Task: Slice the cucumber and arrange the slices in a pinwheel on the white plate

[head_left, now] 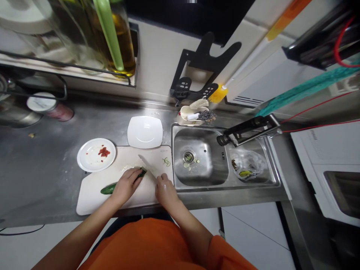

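Observation:
My left hand is closed over a dark green cucumber lying on a pale cutting board. One end of the cucumber shows left of the hand, the other just past the fingertips; the middle is hidden under the palm. My right hand grips the handle of a kitchen knife. Its blade points away to the upper left, close beside the cucumber's right end. Whether the edge touches the cucumber I cannot tell. Thin green peel strips lie at the board's right side.
A round white plate with chopped red pieces overlaps the board's left corner. Behind stands a square white plate. At right, a steel sink holds scraps near its drain, with a black faucet and a plastic bag beyond.

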A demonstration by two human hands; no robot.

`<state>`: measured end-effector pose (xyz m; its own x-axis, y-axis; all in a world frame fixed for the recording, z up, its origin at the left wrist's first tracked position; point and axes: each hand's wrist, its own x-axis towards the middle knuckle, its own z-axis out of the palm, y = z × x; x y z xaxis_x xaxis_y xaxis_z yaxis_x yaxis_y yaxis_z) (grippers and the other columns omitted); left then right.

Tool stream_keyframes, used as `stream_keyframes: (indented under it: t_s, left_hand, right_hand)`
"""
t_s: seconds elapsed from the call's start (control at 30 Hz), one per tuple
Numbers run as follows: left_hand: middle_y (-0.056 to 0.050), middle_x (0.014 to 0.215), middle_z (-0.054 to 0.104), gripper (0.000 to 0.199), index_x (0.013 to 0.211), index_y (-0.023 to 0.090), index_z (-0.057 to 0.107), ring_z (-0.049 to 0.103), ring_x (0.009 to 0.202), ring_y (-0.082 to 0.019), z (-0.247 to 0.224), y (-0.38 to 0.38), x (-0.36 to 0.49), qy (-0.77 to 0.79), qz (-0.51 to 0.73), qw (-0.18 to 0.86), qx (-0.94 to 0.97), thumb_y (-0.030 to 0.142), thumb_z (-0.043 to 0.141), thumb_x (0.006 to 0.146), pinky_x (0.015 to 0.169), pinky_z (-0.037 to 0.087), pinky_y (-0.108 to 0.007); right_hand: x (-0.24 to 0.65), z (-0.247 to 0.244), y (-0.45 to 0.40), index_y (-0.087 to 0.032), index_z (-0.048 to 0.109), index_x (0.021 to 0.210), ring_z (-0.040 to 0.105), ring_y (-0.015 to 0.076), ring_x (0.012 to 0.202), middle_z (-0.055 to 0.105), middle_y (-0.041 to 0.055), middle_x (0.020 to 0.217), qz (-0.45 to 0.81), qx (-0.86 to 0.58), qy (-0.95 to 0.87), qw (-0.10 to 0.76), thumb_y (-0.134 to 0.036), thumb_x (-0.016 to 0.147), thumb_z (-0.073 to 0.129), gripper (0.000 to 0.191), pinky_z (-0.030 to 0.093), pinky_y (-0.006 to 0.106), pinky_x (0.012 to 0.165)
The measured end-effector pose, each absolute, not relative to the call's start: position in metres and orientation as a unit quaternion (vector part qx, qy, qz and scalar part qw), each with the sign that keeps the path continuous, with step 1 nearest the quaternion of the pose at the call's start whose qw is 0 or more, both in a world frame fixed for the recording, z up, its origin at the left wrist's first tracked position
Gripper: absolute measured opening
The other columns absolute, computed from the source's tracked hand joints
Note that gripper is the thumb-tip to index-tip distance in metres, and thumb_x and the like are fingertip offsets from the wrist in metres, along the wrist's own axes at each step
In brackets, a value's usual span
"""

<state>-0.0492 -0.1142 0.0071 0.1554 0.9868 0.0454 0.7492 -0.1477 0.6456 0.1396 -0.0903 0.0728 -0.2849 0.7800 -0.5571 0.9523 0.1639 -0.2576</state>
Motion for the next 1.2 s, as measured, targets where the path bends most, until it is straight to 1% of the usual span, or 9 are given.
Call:
stream_keyframes:
  t_s: [0.07,0.13,0.3,0.37,0.6,0.77,1.0,1.2]
  left_hand:
    - [-0.011,0.119,0.064,0.032,0.116,0.019,0.061,0.057,0.113,-0.024,0.007,-0.114,-0.052,0.601,0.237,0.248,0.722,0.034,0.048,0.091,0.101,0.045,-0.041]
    - [-0.011,0.119,0.064,0.032,0.118,0.019,0.060,0.057,0.114,-0.023,0.008,-0.114,-0.053,0.594,0.237,0.252,0.727,0.033,0.048,0.092,0.101,0.045,-0.040]
    - [-0.010,0.119,0.064,0.031,0.118,0.019,0.060,0.057,0.114,-0.022,0.008,-0.115,-0.053,0.585,0.237,0.244,0.736,0.032,0.048,0.092,0.102,0.045,-0.039]
    - [-0.009,0.117,0.065,0.030,0.116,0.020,0.061,0.057,0.114,-0.022,0.008,-0.117,-0.053,0.590,0.233,0.239,0.735,0.032,0.047,0.092,0.102,0.044,-0.039]
    - [-0.010,0.108,0.067,0.026,0.109,0.018,0.063,0.060,0.107,-0.023,0.006,-0.119,-0.052,0.586,0.241,0.196,0.748,0.030,0.049,0.091,0.098,0.048,-0.040]
    - [-0.009,0.106,0.068,0.025,0.110,0.018,0.062,0.061,0.105,-0.023,0.005,-0.117,-0.052,0.575,0.251,0.171,0.760,0.029,0.050,0.091,0.096,0.050,-0.041]
    - [-0.009,0.107,0.067,0.023,0.108,0.017,0.062,0.061,0.105,-0.023,0.002,-0.118,-0.052,0.569,0.243,0.158,0.770,0.027,0.052,0.090,0.096,0.050,-0.040]
    - [-0.009,0.106,0.067,0.023,0.109,0.017,0.061,0.060,0.105,-0.022,0.001,-0.119,-0.052,0.572,0.248,0.162,0.764,0.027,0.053,0.090,0.096,0.049,-0.040]
  right_hand:
    - [0.139,0.073,-0.087,-0.015,0.053,0.114,0.063,0.0203,0.086,0.061,0.0131,0.106,-0.304,0.554,0.762,0.143,-0.003,0.084,0.038,0.036,0.046,0.027,0.071]
    - [0.139,0.074,-0.084,-0.016,0.050,0.121,0.063,0.0209,0.086,0.063,0.0118,0.102,-0.317,0.540,0.766,0.145,-0.002,0.084,0.037,0.042,0.046,0.028,0.071]
    - [0.144,0.085,-0.085,-0.018,0.052,0.118,0.064,0.0200,0.081,0.064,0.0103,0.096,-0.324,0.544,0.760,0.147,-0.006,0.089,0.036,0.036,0.046,0.027,0.068]
    - [0.147,0.092,-0.090,-0.019,0.053,0.117,0.064,0.0195,0.079,0.064,0.0098,0.094,-0.318,0.540,0.763,0.158,-0.005,0.088,0.036,0.036,0.046,0.025,0.065]
    - [0.155,0.113,-0.103,-0.017,0.051,0.125,0.064,0.0205,0.079,0.065,0.0100,0.093,-0.283,0.527,0.777,0.195,0.001,0.086,0.035,0.047,0.047,0.025,0.063]
    - [0.155,0.120,-0.101,-0.016,0.054,0.121,0.065,0.0205,0.078,0.065,0.0088,0.092,-0.267,0.519,0.784,0.210,0.002,0.085,0.034,0.045,0.046,0.025,0.061]
    - [0.157,0.127,-0.095,-0.016,0.054,0.119,0.065,0.0179,0.076,0.066,0.0083,0.088,-0.264,0.514,0.792,0.196,0.001,0.085,0.036,0.042,0.045,0.022,0.061]
    - [0.158,0.128,-0.092,-0.016,0.056,0.113,0.066,0.0202,0.076,0.066,0.0086,0.089,-0.271,0.511,0.789,0.207,0.000,0.086,0.037,0.036,0.046,0.025,0.060]
